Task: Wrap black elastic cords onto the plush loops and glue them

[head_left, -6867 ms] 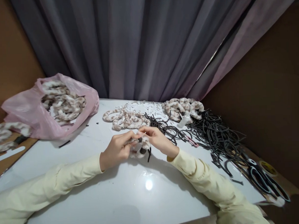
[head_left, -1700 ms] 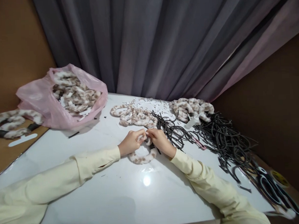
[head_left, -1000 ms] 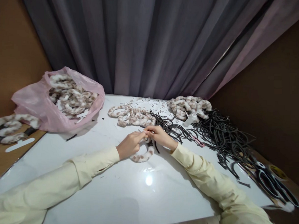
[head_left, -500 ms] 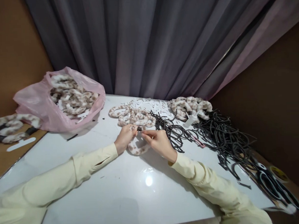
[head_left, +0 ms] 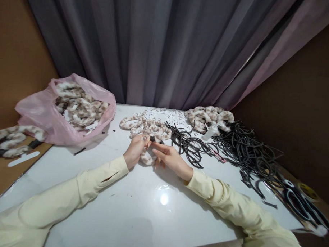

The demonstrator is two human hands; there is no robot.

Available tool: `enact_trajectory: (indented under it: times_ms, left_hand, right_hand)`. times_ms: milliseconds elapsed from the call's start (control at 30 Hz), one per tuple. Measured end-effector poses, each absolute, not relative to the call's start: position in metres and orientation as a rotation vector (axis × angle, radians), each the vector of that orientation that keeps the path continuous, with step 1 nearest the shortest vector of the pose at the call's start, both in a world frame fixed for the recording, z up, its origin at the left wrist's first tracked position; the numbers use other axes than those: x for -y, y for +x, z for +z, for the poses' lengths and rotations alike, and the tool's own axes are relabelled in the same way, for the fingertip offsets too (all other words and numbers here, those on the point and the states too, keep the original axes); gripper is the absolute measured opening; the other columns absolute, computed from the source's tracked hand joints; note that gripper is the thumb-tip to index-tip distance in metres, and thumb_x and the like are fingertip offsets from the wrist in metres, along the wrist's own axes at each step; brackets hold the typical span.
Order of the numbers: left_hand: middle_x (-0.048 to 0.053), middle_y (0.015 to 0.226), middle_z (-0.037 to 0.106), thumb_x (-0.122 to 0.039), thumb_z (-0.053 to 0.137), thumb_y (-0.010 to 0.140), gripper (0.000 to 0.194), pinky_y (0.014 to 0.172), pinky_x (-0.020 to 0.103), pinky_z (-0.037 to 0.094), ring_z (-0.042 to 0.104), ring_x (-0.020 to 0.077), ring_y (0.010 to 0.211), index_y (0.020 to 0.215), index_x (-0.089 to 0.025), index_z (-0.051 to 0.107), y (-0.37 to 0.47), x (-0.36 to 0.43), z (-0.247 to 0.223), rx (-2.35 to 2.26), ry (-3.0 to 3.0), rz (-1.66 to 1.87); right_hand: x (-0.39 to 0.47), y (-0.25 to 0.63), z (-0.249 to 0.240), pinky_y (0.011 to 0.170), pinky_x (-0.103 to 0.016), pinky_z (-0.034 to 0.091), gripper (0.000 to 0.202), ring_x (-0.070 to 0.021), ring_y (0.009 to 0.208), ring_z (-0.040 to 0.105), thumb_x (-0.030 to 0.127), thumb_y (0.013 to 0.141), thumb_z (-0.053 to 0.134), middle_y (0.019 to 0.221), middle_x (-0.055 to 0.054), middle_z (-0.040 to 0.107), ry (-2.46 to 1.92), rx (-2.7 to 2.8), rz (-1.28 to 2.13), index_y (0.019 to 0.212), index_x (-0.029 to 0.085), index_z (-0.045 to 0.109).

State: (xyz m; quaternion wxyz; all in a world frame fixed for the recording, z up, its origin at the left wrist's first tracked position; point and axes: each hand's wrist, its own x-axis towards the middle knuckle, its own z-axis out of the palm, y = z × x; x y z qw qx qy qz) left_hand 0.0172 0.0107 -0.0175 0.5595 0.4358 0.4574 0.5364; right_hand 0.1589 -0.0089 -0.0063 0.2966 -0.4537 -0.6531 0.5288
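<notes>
In the middle of the table, my left hand (head_left: 137,149) is closed, pinching a spotted brown-and-white furry band (head_left: 147,159) near its black end (head_left: 152,138). My right hand (head_left: 172,159) meets it from the other side, its index finger and thumb against the band and its lower fingers partly curled. A second small black bit (head_left: 161,141) shows just above the right fingers. The hands hide much of the band, whose lower loop hangs beneath them. Right behind the hands lies a pile of similar furry bands (head_left: 151,128).
A pink plastic bag (head_left: 42,109) full of furry bands stands at left. To the right are tangled black cords (head_left: 249,149), another heap of bands (head_left: 210,116), a small white bottle (head_left: 211,132) and black-handled scissors (head_left: 297,205). White paper scraps (head_left: 166,116) lie at the back.
My right fingers have shifted slightly left and opened out below the band. The black end is turned a little, and less of the hanging loop shows.
</notes>
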Motion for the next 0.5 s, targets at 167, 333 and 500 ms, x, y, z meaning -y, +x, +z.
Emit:
enact_trajectory:
  times_ms: [167, 333, 500]
  left_hand:
    - [-0.005, 0.049, 0.048, -0.024, 0.058, 0.072, 0.013, 0.052, 0.021, 0.031, 0.041, 0.009, 0.048, 0.065, -0.017, 0.049, 0.019, -0.007, -0.015, -1.106, 1.204, 1.313]
    - [-0.005, 0.049, 0.048, -0.026, 0.056, 0.075, 0.016, 0.058, 0.023, 0.036, 0.045, 0.0106, 0.052, 0.064, -0.017, 0.048, 0.021, -0.001, -0.016, -1.092, 1.368, 1.311]
    - [-0.004, 0.054, 0.05, -0.03, 0.051, 0.082, 0.016, 0.061, 0.024, 0.038, 0.048, 0.012, 0.055, 0.071, -0.017, 0.048, 0.019, 0.002, -0.021, -1.103, 1.546, 1.283]
  right_hand:
    - [0.006, 0.17, -0.003, 0.077, -0.032, 0.045, 0.021, -0.02, 0.083, 0.056, 0.027, 0.085, 0.051, 0.096, -0.009, 0.065, -1.063, 1.922, 0.323, 0.096, 0.016, 0.065]
    - [-0.005, 0.175, -0.005, 0.081, -0.034, 0.044, 0.025, -0.0228, 0.092, 0.057, 0.023, 0.084, 0.054, 0.098, -0.01, 0.065, -0.957, 2.165, 0.285, 0.107, 0.016, 0.06]
    - [-0.006, 0.175, -0.014, 0.064, -0.026, 0.043, 0.006, -0.0178, 0.07, 0.06, 0.018, 0.083, 0.052, 0.078, -0.006, 0.065, -0.964, 2.102, 0.386, 0.081, 0.017, 0.058]
